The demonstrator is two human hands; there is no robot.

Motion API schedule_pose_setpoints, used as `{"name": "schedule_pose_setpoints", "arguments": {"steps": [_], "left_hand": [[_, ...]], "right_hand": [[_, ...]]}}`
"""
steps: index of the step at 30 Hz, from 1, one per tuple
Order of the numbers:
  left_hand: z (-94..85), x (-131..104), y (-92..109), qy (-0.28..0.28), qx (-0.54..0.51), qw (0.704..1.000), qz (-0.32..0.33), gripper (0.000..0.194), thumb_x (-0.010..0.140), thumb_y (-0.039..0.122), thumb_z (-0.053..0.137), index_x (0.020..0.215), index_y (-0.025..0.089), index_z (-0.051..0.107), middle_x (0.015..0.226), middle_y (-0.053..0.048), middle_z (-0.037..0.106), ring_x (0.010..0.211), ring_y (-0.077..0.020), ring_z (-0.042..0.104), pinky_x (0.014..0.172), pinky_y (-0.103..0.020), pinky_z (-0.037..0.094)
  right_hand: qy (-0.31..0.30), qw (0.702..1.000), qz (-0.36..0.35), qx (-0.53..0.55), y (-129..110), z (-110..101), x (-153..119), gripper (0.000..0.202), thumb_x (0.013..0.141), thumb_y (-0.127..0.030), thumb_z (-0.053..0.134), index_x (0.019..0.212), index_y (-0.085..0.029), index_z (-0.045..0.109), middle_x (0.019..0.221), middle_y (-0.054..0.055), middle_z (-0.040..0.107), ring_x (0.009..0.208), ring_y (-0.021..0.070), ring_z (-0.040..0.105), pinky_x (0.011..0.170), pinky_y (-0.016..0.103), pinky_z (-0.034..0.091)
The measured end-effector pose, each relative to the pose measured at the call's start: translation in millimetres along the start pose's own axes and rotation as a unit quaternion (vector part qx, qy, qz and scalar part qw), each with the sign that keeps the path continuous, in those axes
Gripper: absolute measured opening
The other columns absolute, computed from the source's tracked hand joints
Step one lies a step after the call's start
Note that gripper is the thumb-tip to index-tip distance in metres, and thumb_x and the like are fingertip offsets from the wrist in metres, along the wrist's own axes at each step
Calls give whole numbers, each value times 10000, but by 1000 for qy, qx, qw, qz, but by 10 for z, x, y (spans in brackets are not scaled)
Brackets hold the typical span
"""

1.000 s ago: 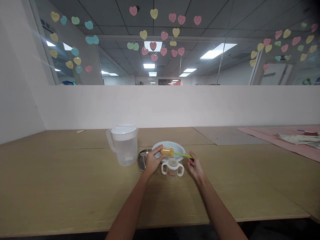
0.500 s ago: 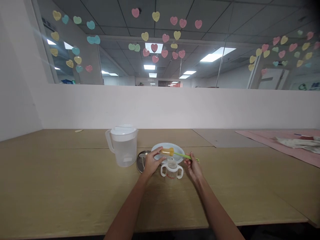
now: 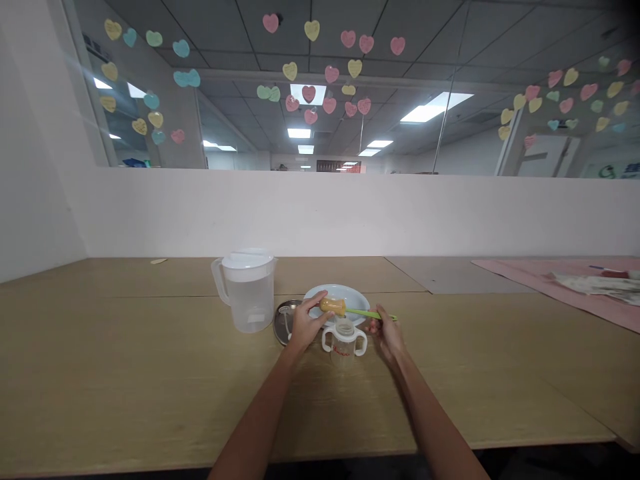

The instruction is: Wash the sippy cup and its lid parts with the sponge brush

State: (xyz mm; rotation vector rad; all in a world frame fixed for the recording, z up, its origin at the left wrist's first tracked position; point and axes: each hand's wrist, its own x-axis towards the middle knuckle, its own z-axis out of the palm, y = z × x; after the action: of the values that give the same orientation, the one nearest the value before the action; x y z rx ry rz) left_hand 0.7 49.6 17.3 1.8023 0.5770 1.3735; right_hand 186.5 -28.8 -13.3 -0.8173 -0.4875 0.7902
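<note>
A clear cap point(image 3: 326, 305) is between the thumb and fingers of my left hand point(image 3: 306, 323). It looks amber from the yellow sponge head inside it. The brush's thin green handle point(image 3: 363, 312) runs to the right into my right hand point(image 3: 388, 332), which is closed around it. Just below, a clear bottle point(image 3: 343, 350) with two white handles stands upright, its mouth uncovered. Behind the hands lies a pale blue-white dish point(image 3: 357, 295), partly hidden. My left hand overlaps a round steel plate point(image 3: 280, 331) holding a straw piece point(image 3: 285, 317).
A lidded translucent pitcher point(image 3: 250, 293) with liquid in it stands left of the steel plate. At the far right, a pink cloth point(image 3: 520, 275) lies under a whitish cloth point(image 3: 600, 285). A white wall point(image 3: 320, 213) borders the table's back edge.
The yellow sponge head now sits deeper in the cap; a bright yellow end stuck out before. The brush has shifted slightly left, while the bottle and pitcher stay put.
</note>
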Motion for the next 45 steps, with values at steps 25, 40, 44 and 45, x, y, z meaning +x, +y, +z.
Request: {"name": "schedule_pose_setpoints", "arguments": {"steps": [25,40,44,45], "left_hand": [[81,-19,63,-58,-65,995,-45,519,642,280,743,1133,179,610,1201,-112,594,1048,-227,590,859,-324,511],[82,-51,75,-6,-62,997,-36,499,647,249,733,1131,183,629,1205,-93,599,1005,-213,610,836,-308,533],[80,-45,67,-2,-51,999,-13,473,649,246,726,1111,185,642,1215,-77,594,1053,-214,584,837,-283,533],[80,-44,67,-3,-52,998,-16,478,650,247,724,1116,185,640,1211,-79,597,1050,-215,587,836,-284,534]], "right_hand": [[29,989,36,141,-51,3,43,207,775,-244,619,617,-146,529,425,-27,551,370,64,519,480,147,524],[30,997,41,52,-41,30,2,242,778,-297,621,617,-132,550,408,9,551,332,94,503,478,214,539],[13,996,51,74,-63,10,9,191,772,-259,623,639,-153,535,402,-27,523,328,76,475,415,168,503],[16,995,52,83,-68,6,13,179,766,-249,627,647,-159,529,412,-33,528,327,73,469,395,162,493]]}}
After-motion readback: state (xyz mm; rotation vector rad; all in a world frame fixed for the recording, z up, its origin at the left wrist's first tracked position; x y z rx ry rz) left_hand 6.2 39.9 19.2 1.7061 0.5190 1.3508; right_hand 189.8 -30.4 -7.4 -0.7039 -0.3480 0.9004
